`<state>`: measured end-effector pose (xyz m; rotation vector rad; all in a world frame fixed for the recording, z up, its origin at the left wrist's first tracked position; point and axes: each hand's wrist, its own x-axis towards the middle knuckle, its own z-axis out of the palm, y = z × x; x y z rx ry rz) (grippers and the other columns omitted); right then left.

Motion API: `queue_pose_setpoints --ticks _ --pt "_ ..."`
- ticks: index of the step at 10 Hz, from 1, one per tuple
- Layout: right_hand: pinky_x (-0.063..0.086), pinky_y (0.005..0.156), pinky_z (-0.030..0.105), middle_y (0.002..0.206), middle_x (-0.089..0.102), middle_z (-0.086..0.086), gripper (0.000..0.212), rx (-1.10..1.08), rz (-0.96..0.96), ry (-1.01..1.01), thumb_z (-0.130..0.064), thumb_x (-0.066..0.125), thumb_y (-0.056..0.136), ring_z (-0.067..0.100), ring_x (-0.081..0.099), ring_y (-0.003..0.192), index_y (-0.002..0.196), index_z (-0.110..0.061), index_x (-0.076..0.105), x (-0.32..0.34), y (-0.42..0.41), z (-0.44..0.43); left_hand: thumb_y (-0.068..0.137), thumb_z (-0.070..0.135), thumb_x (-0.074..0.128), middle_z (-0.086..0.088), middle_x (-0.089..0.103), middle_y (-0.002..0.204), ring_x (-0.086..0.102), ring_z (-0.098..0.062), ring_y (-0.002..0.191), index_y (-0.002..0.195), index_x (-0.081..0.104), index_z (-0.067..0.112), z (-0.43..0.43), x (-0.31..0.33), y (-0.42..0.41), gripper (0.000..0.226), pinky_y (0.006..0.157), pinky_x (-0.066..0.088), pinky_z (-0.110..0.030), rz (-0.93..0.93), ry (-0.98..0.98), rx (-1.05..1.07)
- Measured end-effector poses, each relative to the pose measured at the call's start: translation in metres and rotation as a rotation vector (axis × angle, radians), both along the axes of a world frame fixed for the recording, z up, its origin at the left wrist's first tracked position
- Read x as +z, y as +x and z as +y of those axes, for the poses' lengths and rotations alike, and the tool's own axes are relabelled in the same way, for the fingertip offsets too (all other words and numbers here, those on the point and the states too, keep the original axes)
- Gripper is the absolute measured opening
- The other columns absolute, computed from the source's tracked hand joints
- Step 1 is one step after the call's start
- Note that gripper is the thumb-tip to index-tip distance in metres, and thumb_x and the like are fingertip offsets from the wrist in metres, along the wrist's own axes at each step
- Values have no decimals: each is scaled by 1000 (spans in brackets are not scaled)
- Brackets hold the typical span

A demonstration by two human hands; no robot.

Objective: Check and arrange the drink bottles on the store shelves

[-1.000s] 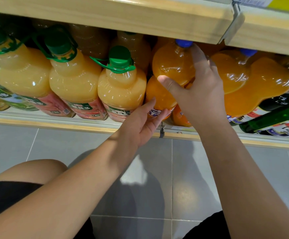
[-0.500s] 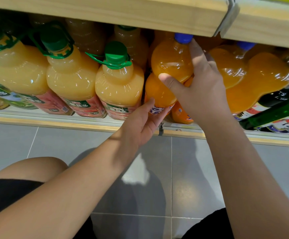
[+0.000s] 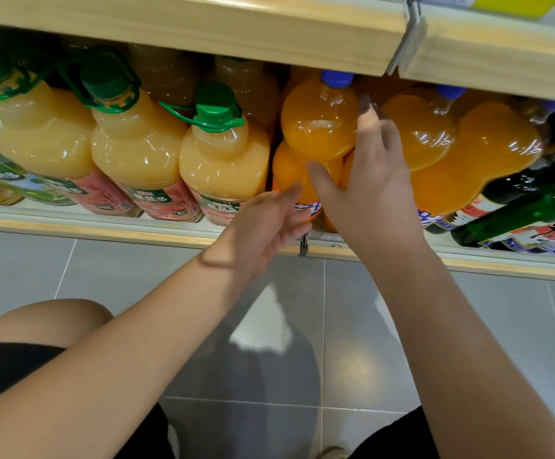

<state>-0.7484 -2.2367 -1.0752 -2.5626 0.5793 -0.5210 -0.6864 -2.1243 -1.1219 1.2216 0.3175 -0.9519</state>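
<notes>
The orange soda bottle (image 3: 319, 127) with the blue cap stands on the lower shelf (image 3: 104, 231), between a green-capped pale juice bottle (image 3: 223, 160) and further orange bottles (image 3: 468, 154). The right hand (image 3: 375, 190) holds it, thumb across its narrow waist and fingers, blurred, reaching up its right side. The left hand (image 3: 266, 226) lies just below with relaxed, spread fingers, its fingertips touching the bottle's label near the shelf edge. Dark green glass bottles (image 3: 517, 220) lean at far right.
</notes>
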Motion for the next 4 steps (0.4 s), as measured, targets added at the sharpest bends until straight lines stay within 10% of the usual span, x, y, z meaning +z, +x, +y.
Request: queue_pose_setpoints --ticks 1,2,3,4 --pt "24 86 -8 148 45 15 80 16 23 38 -33 72 94 18 46 123 156 -3 32 5 -17 4 98 33 61 -6 60 137 62 -14 120 146 45 10 14 16 -7 55 102 52 -36 -361 203 -253" --pt "40 103 16 152 44 12 74 42 127 81 -35 73 94 26 44 136 153 -9 39 17 -38 9 95 21 66 12 64 110 60 10 94 130 56 18 35 44 -11 36 85 50 -16 -856 321 -329" --pt "49 105 37 150 46 10 69 82 190 105 -32 73 94 28 47 136 153 -14 42 42 -60 20 92 22 65 9 56 98 52 -2 90 107 54 27 62 78 -17 20 78 41 -23 -1206 488 -578" --pt "49 106 42 152 45 6 69 76 288 76 -31 72 95 29 48 136 154 -17 39 75 -74 29 90 33 66 3 55 117 50 -16 111 127 54 23 78 115 -22 40 88 39 -27 -1222 681 -648"
